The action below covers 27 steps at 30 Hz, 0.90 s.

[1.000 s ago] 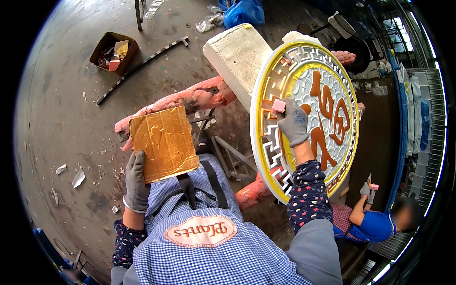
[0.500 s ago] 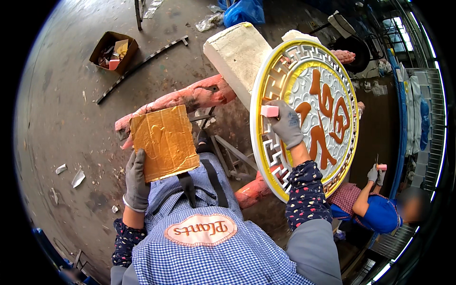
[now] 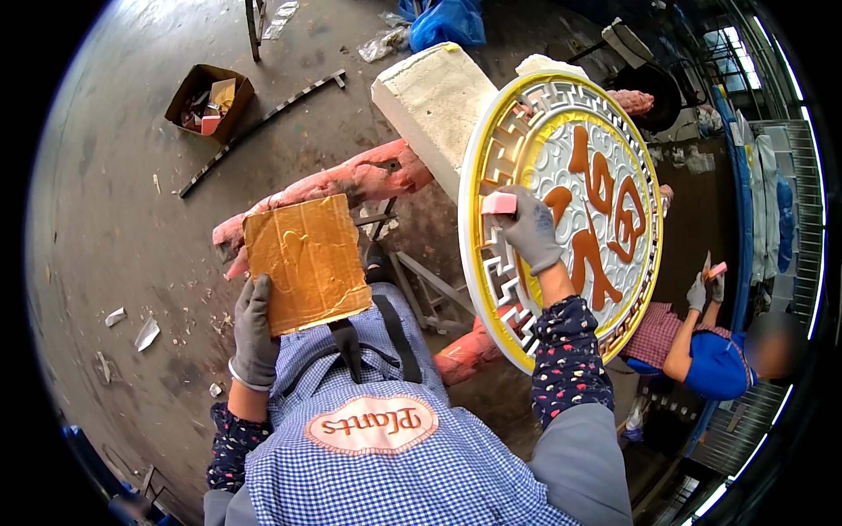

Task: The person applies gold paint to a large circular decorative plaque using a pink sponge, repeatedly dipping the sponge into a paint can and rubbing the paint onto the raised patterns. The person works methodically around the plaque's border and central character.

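My left hand (image 3: pixel 255 335), in a grey glove, grips the lower left edge of a square cardboard piece (image 3: pixel 309 263) coated with shiny golden-brown paint. A pink sponge block (image 3: pixel 499 203) is pinched in my gloved right hand (image 3: pixel 532 231), close against the left rim of a large round relief panel (image 3: pixel 561 219). White raised scrollwork fills the panel's middle, with brown raised characters on it. Yellow bands run round its white fretwork border, and part of that fretwork is gold. Whether the sponge touches the fretwork is hard to tell, as my hand covers the spot.
Pink-wrapped bars (image 3: pixel 333 188) and a white foam block (image 3: pixel 434 110) lie by the panel. Left of them are a cardboard box (image 3: pixel 209 101) of scraps and a metal bar (image 3: pixel 263 131) on the floor. At right, a co-worker in blue (image 3: pixel 715 359) holds a pink sponge.
My right hand and sponge have barely shifted along the panel's left border. The cardboard stays almost still. At right, the co-worker has moved slightly to the right, with hands raised higher.
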Tool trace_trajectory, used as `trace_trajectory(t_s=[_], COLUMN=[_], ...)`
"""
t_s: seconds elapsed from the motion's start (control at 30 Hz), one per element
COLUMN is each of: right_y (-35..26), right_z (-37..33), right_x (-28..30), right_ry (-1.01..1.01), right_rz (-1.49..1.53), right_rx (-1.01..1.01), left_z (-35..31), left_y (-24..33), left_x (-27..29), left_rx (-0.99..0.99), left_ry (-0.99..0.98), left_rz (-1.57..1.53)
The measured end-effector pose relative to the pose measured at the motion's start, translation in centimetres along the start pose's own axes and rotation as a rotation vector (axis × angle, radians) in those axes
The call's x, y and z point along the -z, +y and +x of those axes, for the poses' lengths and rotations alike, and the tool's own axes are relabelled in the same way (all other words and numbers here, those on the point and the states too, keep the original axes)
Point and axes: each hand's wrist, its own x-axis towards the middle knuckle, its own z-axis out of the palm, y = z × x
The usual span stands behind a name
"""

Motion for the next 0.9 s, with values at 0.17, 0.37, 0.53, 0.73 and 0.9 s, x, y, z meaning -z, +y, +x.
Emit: trace_trajectory(t_s=[0.17,0.37,0.53,0.73,0.9], right_y=[-0.5,-1.2,-0.4,-2.4,-1.3], right_z=[-2.4,-2.3,-4.3,-4.6,-5.7], right_x=[1.6,2.3,2.2,2.9,1.5], right_ry=[-0.310,-0.214,-0.280,-0.096,-0.091], right_rz=[-0.001,0.017,-0.044,0.035,-0.063], right_rx=[0.040,-0.009,-0.009,-0.074,0.005], left_z=[0.1,0.1,-0.2,-0.2,-0.3], left_y=[-0.8,-1.5,-0.6,-1.3,-1.1], left_x=[1.2,2.1,1.0,1.6,0.6], left_rx=[-0.010,-0.006,-0.022,-0.010,-0.076], left_ry=[-0.037,-0.028,-0.026,-0.048,-0.022], left_rz=[-0.014,0.069,0.009,0.110,0.125])
